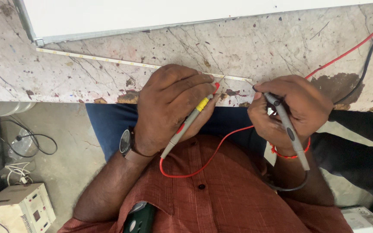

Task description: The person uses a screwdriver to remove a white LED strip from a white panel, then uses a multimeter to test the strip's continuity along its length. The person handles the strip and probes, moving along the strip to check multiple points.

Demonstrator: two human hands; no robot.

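Left hand [169,108]: closed around a grey test probe with red and yellow tip [189,123] — tip set down at the LED strip.
Right hand [290,108]: closed around a grey test probe with black tip [288,129], tip touching the strip's right end.
LED strip [109,60]: thin, pale, lying flat along the marble counter [255,47], from upper left to between the hands.
Leads: red wire [212,155] loops over the rust-coloured shirt [221,198]; black wire [368,60] runs off at the upper right.
Nearby: white panel [152,13] at counter's far edge — wristwatch [126,142] on left wrist.
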